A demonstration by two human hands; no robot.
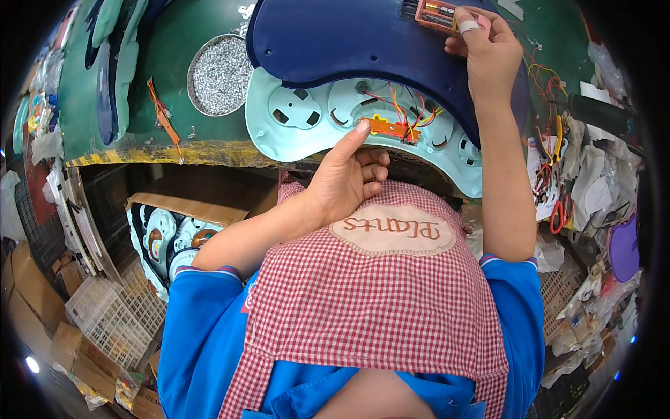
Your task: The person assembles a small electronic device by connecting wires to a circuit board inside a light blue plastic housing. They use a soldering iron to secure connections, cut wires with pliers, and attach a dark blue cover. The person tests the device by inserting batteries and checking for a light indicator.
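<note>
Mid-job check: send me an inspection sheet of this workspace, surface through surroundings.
Surface: green tabletop, worn yellow-and-black front edge
Job's things: navy shell over mint shell; orange strip; battery box
Clutter: metal dish of screws, loose orange piece
Hands: left hand thumb at orange strip, contact unclear; right hand holds battery box
Cables: red and yellow wires in mint shell, loose wires at right
Surroundings: cartons, white crate at left; red-handled scissors at right

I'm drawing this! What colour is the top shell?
The top shell is dark blue, clearest in the head view.
</note>
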